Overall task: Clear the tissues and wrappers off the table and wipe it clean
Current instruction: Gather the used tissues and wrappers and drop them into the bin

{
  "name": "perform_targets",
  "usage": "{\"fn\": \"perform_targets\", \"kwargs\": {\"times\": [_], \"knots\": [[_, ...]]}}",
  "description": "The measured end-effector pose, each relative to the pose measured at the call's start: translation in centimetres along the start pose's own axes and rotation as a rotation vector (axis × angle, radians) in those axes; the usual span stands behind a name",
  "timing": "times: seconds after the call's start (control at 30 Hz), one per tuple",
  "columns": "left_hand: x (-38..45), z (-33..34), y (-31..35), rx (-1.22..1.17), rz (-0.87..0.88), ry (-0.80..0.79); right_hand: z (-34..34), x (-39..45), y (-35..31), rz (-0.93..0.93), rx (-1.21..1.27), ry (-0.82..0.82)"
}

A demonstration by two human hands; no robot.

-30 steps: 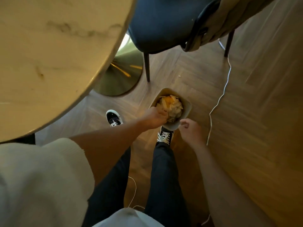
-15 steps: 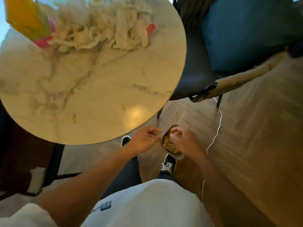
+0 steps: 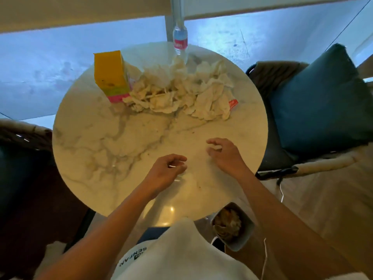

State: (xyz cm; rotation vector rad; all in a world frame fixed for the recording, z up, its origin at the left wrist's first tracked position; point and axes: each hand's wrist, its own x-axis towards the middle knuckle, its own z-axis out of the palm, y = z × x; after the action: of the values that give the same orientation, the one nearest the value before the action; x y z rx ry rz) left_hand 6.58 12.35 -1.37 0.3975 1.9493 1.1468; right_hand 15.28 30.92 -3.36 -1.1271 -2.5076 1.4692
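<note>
From the head camera, the step in hand looks like the clearing stage, between loads: both hands hover over the near half of the round marble table (image 3: 113, 150) and carry nothing. The left hand (image 3: 164, 172) has its fingers loosely curled, thumb and fingertips a little apart, with nothing between them; the right hand (image 3: 224, 156) is likewise relaxed and half-curled, at about 3 o'clock from the left and apart from it. The tissues (image 3: 181, 93) lie in one crumpled heap across the far half of the table, at 12 o'clock from the hands and well apart from them, with a red wrapper (image 3: 233, 104) at the heap's right end. A yellow carton (image 3: 111, 75) stands against the heap's left end and a water bottle (image 3: 180, 42) stands upright at the far rim, just behind the heap. The bin (image 3: 235, 225) sits on the floor by the table's near right edge, at 5 o'clock from the right hand, already holding crumpled paper. The next move probably calls for a forward reach to gather a handful without knocking over the bottle or carton. The marble between hands and heap is bare, giving open room; the right rim lies close to a chair with a blue cushion (image 3: 314, 102).
</note>
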Motion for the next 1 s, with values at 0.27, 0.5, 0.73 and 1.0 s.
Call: {"fn": "perform_targets", "kwargs": {"times": [0.27, 0.5, 0.73, 1.0], "knots": [[6.6, -8.3, 2.3, -0.039, 0.019, 0.078, 0.8, 13.6, -4.6, 0.066, -0.07, 0.112], [10.0, -10.3, 2.6, -0.058, 0.094, 0.004, 4.3, 11.2, -7.4, 0.113, 0.126, 0.298], [10.4, -10.4, 0.9, 0.135, 0.404, -0.16, 6.9, 4.7, -10.4, 0.202, 0.491, 0.006], [9.6, -11.6, 0.3, 0.064, 0.266, 0.017, 6.7, 8.3, -11.0, 0.144, 0.358, 0.001]]}}
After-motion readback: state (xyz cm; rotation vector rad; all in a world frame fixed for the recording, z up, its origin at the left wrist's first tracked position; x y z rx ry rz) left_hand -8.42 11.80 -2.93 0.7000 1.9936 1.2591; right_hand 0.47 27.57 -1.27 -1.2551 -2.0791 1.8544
